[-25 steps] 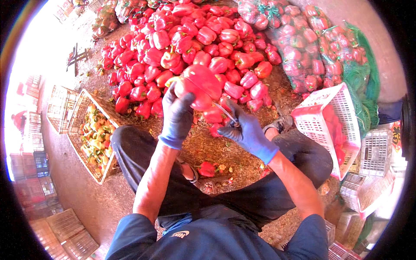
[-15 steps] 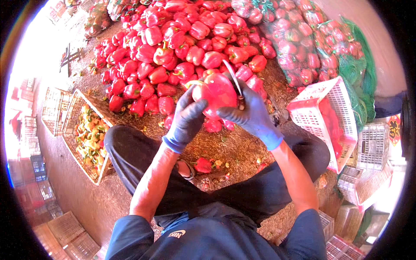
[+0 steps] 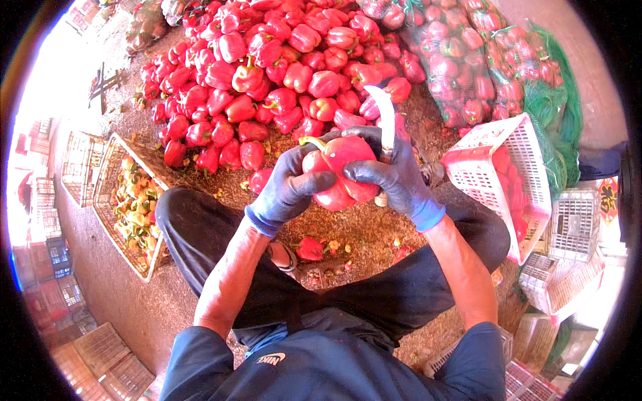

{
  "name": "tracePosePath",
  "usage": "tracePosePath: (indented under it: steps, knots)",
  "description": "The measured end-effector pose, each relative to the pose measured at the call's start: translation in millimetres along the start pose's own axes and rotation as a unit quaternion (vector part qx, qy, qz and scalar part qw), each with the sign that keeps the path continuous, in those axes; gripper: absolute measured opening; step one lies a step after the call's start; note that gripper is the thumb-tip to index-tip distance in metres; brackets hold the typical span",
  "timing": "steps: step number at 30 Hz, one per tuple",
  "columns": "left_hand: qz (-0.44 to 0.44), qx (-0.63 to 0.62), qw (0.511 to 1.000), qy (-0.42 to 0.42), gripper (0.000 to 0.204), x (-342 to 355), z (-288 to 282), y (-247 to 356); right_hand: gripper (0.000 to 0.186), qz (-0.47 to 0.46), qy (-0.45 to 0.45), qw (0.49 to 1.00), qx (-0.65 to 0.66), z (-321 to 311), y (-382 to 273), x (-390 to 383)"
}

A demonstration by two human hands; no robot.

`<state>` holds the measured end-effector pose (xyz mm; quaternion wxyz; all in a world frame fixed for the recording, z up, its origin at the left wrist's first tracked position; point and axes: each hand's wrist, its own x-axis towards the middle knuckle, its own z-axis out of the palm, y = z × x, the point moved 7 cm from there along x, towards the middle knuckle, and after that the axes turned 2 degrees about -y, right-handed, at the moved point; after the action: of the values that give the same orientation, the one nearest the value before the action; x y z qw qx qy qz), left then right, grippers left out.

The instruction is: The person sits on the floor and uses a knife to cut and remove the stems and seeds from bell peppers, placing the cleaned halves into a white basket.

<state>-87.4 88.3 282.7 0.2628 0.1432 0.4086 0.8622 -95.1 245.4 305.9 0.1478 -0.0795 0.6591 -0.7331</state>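
Between my two gloved hands is a large red bell pepper (image 3: 340, 172) with its green stem pointing up and left. My left hand (image 3: 287, 184) grips its left side, thumb across the near face. Closed round the handle of a curved knife (image 3: 383, 110), my right hand (image 3: 396, 175) also presses its thumb and fingers on the pepper's right side. The pale blade points up and away, apart from the pepper. Just beyond my hands lies a big pile of red bell peppers (image 3: 304, 77).
At left, a crate (image 3: 144, 271) holds yellow-green pepper scraps. A white crate (image 3: 461, 167) with red peppers stands at right. Mesh sacks of peppers (image 3: 451, 63) and green netting (image 3: 562, 100) lie at far right. One loose pepper (image 3: 309, 249) is on the floor between my legs.
The pepper has come slightly nearer and turned, so its lobed side faces up. The knife has swung from leaning left over the pepper to standing more upright, its flat blade now visible.
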Motion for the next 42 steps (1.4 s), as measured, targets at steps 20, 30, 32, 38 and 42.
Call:
tracePosePath:
  steps: [20,30,32,38,42]
  knots:
    - [-0.002,-0.234,0.967,-0.099,0.092,-6,12,-14,0.025,-0.032,-0.035,0.974,0.220,-8,38,-8]
    - [0.041,0.197,0.976,0.087,0.098,9,-28,18,0.047,-0.027,0.037,0.997,0.056,-25,-16,2]
    - [0.061,0.188,0.979,0.052,0.104,5,-17,27,0.050,-0.015,0.020,1.000,0.001,-17,-18,1]
    - [0.109,0.537,0.831,-0.089,0.059,5,4,19,0.048,-0.011,-0.018,0.997,-0.069,0,-3,1]
    - [0.101,0.620,0.777,0.040,0.055,2,7,18,0.047,0.002,0.021,1.000,0.008,-9,0,8]
